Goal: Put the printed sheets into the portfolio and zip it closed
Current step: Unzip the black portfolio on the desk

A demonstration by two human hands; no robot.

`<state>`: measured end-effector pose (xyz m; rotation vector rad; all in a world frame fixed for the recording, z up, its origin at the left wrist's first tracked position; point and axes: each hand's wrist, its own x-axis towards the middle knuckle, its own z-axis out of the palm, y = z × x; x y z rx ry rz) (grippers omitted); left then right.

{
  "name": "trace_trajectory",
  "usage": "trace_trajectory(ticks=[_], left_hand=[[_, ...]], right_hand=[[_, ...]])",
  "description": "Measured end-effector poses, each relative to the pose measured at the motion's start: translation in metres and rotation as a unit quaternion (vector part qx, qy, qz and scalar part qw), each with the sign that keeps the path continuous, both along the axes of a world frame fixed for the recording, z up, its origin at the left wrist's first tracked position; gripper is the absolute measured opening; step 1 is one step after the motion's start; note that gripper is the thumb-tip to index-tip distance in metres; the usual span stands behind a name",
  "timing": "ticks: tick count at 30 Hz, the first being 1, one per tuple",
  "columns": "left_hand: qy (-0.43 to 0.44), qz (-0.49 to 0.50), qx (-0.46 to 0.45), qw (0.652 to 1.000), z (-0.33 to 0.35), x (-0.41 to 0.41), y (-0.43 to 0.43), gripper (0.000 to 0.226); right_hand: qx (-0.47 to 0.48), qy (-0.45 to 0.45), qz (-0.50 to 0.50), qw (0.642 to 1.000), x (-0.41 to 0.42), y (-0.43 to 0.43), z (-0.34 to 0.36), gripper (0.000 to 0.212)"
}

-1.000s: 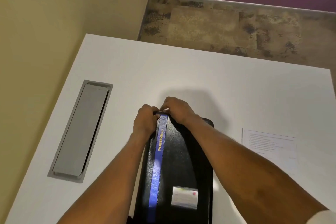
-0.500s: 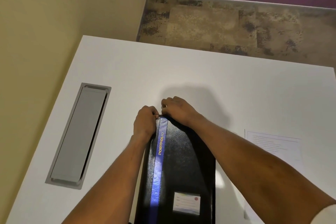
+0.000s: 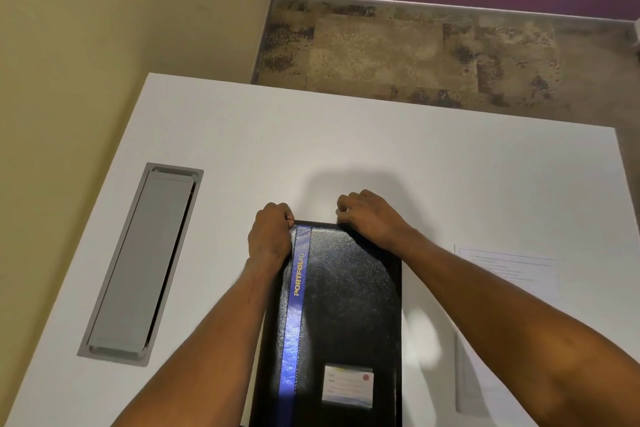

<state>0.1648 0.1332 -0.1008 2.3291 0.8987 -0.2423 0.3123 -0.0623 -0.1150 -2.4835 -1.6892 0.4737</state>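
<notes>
a: portfolio (image 3: pixel 346 305)?
b: black, closed, flat on the table's near edge, centre; blue stripe lettered "portfolio", white label card at its near end.
a: printed sheets (image 3: pixel 509 274)?
b: white, flat on the table, toward the right edge.

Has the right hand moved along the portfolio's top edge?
Yes. The right hand has slid rightward from the blue stripe, away from the left hand.
</notes>
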Motion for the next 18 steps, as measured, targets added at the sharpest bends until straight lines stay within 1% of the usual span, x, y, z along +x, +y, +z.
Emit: trace_trajectory(ticks=[3, 5, 7, 10, 12, 14, 16, 18], left_hand=[[0.003, 0.0, 0.006, 1.0, 0.0, -0.001, 0.0, 0.034], [0.005, -0.001, 0.011, 1.0, 0.0, -0.001, -0.001, 0.032], [0.007, -0.003, 0.015, 1.0, 0.001, -0.001, -0.002, 0.03], [0.014, 0.0, 0.017, 1.0, 0.002, -0.001, -0.003, 0.03], [0.02, 0.004, 0.019, 1.0, 0.002, 0.0, -0.003, 0.03], [0.024, 0.007, 0.021, 0.999, 0.003, 0.001, -0.003, 0.029], [0.025, 0.008, 0.026, 0.999, 0.003, 0.001, -0.004, 0.028], [0.026, 0.009, 0.033, 0.999, 0.003, 0.002, -0.005, 0.027]], right_hand=[[-0.009, 0.025, -0.045, 0.999, 0.003, -0.021, 0.004, 0.015], [-0.005, 0.056, -0.106, 0.993, 0.001, -0.033, 0.011, 0.01], [0.004, 0.083, -0.16, 0.984, 0.003, -0.045, 0.011, 0.009], [-0.012, 0.084, -0.186, 0.979, 0.004, -0.064, 0.009, 0.006], [-0.013, 0.061, -0.19, 0.98, 0.004, -0.081, 0.006, 0.011], [0.005, 0.043, -0.228, 0.973, 0.001, -0.099, 0.0, 0.013], [0.014, 0.054, -0.284, 0.957, -0.008, -0.116, -0.002, 0.014], [0.026, 0.041, -0.307, 0.95, -0.021, -0.129, -0.006, 0.007]])
